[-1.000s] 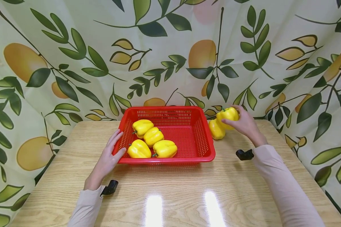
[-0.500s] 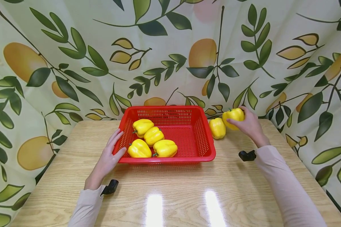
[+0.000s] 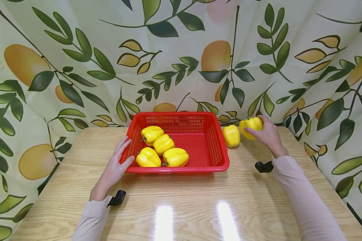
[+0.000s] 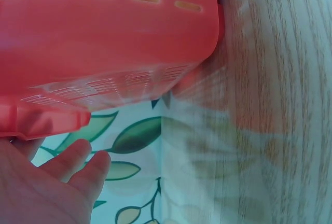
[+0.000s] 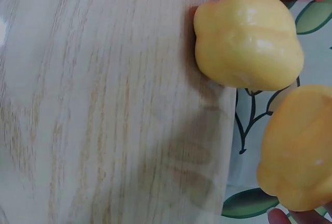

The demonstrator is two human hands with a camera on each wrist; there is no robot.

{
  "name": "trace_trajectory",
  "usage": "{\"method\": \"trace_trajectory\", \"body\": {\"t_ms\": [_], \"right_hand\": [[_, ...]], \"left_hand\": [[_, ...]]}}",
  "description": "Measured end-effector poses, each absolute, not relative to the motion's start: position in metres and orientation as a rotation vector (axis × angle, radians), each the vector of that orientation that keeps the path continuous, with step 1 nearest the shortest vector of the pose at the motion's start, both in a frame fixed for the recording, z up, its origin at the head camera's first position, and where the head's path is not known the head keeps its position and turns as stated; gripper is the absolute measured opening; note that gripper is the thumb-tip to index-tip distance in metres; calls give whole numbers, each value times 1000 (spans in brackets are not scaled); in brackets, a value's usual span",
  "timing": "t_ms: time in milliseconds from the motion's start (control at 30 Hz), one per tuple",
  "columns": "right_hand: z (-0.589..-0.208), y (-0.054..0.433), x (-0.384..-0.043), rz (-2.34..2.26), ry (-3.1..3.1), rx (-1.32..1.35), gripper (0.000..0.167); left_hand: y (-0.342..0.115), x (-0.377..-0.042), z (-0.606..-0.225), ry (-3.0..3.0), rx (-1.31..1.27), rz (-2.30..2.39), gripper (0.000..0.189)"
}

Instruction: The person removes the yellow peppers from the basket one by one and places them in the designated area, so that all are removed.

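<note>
In the head view, my right hand (image 3: 269, 134) grips a yellow bell pepper (image 3: 251, 127) at the right of the table. The right wrist view shows that held pepper (image 5: 298, 149) with fingertips at its lower end. Close to its left, a second yellow pepper (image 3: 231, 136) stands on the table beside the red basket (image 3: 181, 169). My left hand (image 3: 113, 170) rests at the basket's front left corner, fingers fairly straight along the rim. Several yellow peppers lie inside the basket on its left side, among them one pepper (image 3: 175, 157) at the front.
The basket has perforated walls and stands near the back of the wooden table (image 3: 187, 204). A leaf-and-fruit patterned curtain (image 3: 175, 43) hangs behind the table and along its sides. Black wrist cameras (image 3: 117, 198) stick out from the sleeves.
My right hand has moved right and slightly down with its pepper, away from the basket. A gap now shows between it and the standing pepper. The left hand has stayed still.
</note>
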State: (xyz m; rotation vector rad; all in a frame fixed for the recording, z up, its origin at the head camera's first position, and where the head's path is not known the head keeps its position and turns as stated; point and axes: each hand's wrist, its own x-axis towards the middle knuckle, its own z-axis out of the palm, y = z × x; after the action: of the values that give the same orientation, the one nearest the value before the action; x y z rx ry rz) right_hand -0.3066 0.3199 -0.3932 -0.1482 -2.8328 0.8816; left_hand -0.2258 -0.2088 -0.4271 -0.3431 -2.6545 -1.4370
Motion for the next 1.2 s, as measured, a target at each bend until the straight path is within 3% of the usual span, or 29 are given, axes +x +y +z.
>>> {"method": "trace_trajectory", "body": {"t_ms": [1200], "right_hand": [[-427,323,-313,829,-2903,-374,96]], "left_hand": [[-209,-226,-428,-2658,-348,-1430,62]]}}
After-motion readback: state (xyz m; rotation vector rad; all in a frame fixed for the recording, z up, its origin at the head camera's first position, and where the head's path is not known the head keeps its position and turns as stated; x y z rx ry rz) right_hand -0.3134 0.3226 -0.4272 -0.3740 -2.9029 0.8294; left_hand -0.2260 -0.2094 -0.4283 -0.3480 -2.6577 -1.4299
